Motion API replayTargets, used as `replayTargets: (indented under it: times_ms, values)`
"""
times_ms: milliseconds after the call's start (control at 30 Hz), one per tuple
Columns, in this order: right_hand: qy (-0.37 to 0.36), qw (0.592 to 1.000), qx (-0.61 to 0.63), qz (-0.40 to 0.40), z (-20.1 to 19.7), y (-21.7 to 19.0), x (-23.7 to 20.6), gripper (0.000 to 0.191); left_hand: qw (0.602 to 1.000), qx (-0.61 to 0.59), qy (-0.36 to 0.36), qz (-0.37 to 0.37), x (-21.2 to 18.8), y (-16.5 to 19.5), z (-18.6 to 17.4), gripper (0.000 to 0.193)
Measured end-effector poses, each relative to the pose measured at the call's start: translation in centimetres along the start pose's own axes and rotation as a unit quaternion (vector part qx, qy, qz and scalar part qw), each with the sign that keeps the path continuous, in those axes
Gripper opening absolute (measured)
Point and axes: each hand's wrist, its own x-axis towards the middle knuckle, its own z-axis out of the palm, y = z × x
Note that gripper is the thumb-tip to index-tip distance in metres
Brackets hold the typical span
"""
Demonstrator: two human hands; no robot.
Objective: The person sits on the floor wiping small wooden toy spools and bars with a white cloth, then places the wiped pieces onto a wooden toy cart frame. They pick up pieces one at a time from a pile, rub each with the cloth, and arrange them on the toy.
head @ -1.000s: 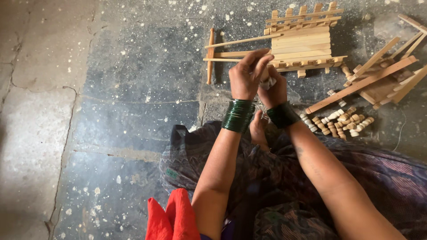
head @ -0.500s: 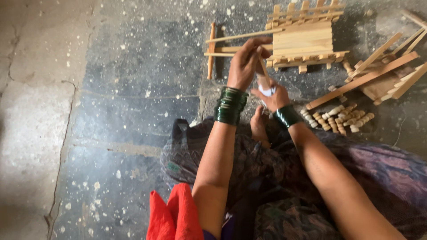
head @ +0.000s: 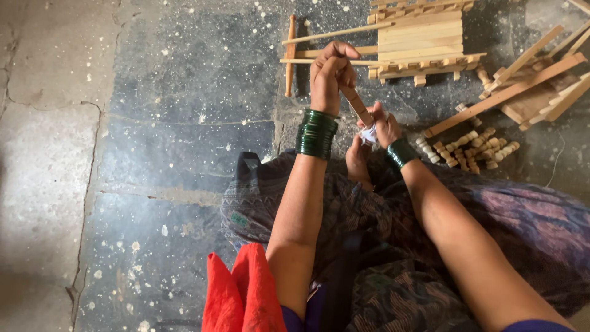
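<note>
Both hands grip firmly: your left hand [head: 329, 71] holds the wooden strip [head: 356, 104]; your right hand [head: 382, 123], below it, presses white paper [head: 369, 135], seemingly sanding; steady strokes next.

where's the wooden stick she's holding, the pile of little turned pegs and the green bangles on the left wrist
wooden stick [head: 357, 106], head view, middle of the flat strip
turned pegs [head: 470, 149], head view, centre of the pile
green bangles [head: 316, 134], head view, middle of the stack

A floor-level woodcraft workshop. The stone floor [head: 153, 160] is cracked and flecked with white specks, and work lies straight on it: a slatted wooden frame [head: 424, 37] at the top edge, loose sticks [head: 528, 80] toward the top right corner, and a heap of small turned pegs [head: 473, 147] beside them.
</note>
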Motion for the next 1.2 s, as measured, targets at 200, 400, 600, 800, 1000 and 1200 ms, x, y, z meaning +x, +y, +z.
replayTargets:
  times_ms: [200, 400, 600, 800, 1000, 1200]
  values:
    - [0.039, 0.996, 0.029, -0.078, 1.4, -3.3, 1.4, 0.069, 0.996, 0.088, 0.013, 0.016, 0.0, -1.0, 0.8, 0.020]
    - [0.082, 0.983, 0.088, -0.139, 3.1, -4.5, 1.5, 0.056, 0.997, 0.069, -0.036, 0.026, -0.5, -1.4, 0.5, 0.022]
    - [0.116, 0.990, -0.066, 0.049, 0.9, -0.2, -0.5, 0.065, 0.994, 0.083, -0.053, 0.043, -0.1, -0.6, 0.7, 0.022]
    - [0.151, 0.984, 0.068, -0.067, 1.3, -1.6, 0.9, 0.062, 0.992, 0.098, -0.077, 0.022, -1.7, -0.8, 3.8, 0.024]
    - [0.121, 0.980, 0.098, -0.123, 2.1, -2.2, 0.6, 0.059, 0.995, 0.073, -0.062, 0.006, -1.8, 0.5, 3.2, 0.026]
    - [0.134, 0.988, -0.069, -0.045, 1.9, -0.8, -1.5, 0.057, 0.997, 0.042, -0.051, 0.029, -1.7, 1.7, 2.1, 0.028]
